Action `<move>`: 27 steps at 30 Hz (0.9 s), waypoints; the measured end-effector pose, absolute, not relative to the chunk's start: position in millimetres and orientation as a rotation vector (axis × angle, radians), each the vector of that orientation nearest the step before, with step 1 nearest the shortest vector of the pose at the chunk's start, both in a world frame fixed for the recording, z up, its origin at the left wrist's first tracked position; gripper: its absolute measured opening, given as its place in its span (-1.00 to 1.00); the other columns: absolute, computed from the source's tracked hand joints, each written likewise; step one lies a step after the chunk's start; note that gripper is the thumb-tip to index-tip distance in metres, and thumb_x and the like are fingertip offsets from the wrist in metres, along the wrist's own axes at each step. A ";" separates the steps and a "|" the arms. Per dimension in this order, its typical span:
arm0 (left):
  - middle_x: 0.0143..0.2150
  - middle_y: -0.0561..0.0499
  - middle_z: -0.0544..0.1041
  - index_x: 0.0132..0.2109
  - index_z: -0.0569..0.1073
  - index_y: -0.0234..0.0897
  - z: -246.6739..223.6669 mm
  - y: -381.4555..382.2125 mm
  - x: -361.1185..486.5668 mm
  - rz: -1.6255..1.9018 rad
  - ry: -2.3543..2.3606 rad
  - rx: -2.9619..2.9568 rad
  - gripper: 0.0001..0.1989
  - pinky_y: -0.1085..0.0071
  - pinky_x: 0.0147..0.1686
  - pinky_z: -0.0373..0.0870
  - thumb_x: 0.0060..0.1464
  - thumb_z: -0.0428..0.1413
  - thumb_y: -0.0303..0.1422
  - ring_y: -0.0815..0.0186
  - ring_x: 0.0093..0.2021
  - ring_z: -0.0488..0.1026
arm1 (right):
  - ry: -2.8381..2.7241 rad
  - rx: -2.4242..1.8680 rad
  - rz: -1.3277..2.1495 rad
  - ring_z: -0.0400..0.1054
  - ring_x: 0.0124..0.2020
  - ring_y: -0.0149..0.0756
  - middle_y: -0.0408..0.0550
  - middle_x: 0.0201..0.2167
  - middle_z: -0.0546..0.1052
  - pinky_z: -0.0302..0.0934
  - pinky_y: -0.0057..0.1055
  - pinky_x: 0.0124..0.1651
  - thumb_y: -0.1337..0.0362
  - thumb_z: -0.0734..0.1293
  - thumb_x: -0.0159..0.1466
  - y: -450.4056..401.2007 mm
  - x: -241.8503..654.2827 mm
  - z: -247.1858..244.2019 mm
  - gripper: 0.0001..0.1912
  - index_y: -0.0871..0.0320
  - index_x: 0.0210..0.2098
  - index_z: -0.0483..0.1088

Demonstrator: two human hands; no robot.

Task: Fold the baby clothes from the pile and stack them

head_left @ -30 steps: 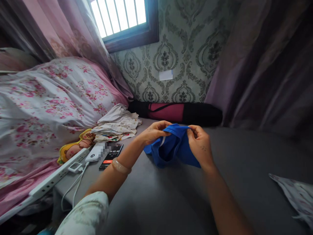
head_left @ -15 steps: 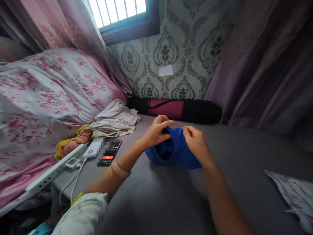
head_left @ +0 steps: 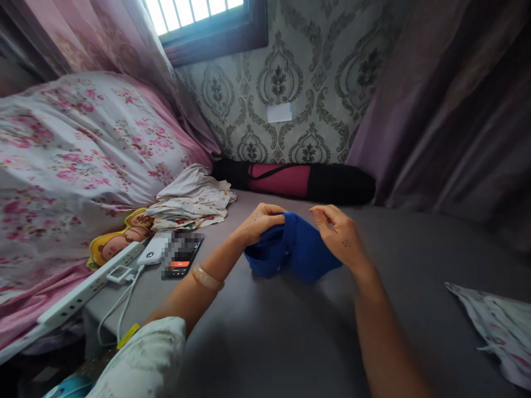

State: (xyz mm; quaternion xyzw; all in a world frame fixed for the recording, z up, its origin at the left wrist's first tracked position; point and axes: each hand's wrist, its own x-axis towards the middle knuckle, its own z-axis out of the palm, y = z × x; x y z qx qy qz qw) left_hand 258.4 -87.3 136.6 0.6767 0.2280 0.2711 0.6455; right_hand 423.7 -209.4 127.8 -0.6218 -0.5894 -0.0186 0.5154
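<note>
A deep blue cloth item (head_left: pixel 311 251) with a rounded opening on its left side is held just above the grey bed surface; folds hide its exact kind. My left hand (head_left: pixel 265 222) pinches its upper edge between thumb and fingers. At the cloth's right side is my right hand (head_left: pixel 340 235), its thumb and fingertips drawn together with a small gap behind them. No fabric shows between those fingertips, though the cloth passes close below the thumb.
On the left lie a phone (head_left: pixel 182 255), a white power bank (head_left: pixel 154 249), a power strip (head_left: pixel 91 284), a yellow plush (head_left: pixel 116 243) and crumpled white cloth (head_left: pixel 194 196). A black and magenta long bag (head_left: pixel 277 181) rests by the wall. Patterned fabric (head_left: pixel 493 326) lies at right.
My left hand has closed onto the cloth's upper edge. My right fingertips have come off the edge they pinched and lifted slightly. The opening has partly folded over.
</note>
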 end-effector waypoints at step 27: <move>-0.18 -0.18 0.58 -0.14 0.55 -0.40 59.5 -58.5 206.3 0.596 0.687 1.424 -0.41 0.31 -0.08 0.31 0.01 0.13 0.10 0.22 -0.15 0.49 | -0.955 -1.416 0.158 0.29 -0.46 -0.35 -0.18 -0.50 0.40 0.19 -0.38 -0.37 -0.07 0.35 0.13 -171.6 462.2 75.6 -0.64 0.10 -0.37 0.30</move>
